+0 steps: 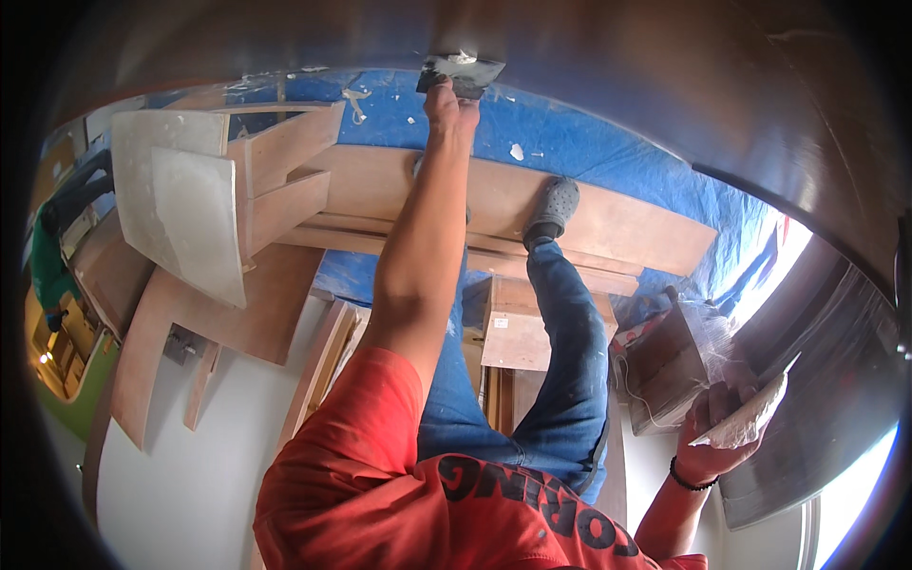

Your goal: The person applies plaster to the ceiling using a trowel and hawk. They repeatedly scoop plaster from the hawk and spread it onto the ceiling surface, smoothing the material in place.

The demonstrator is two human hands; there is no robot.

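My left arm reaches far forward, and my left hand (pixel 452 106) is closed on a wide, flat putty knife (pixel 483 73). A lump of white putty (pixel 463 58) sits at the blade's far edge, close under a dark brown, smooth surface (pixel 589 47). Whether the blade touches that surface I cannot tell. Out to the right, my right hand (pixel 711 439) is closed around a flat piece coated in white putty (pixel 749 418). The coating hides what that piece is, and it is tilted with a pointed end up.
My grey clog (pixel 554 205) stands on a long wooden plank (pixel 636 228) above a blue sheet (pixel 560 142) spotted with white scraps. Pale boards (pixel 190 204) and wooden frames stand left. A plastic-wrapped box (pixel 670 356) is at right. Another person in green (pixel 47 256) is far left.
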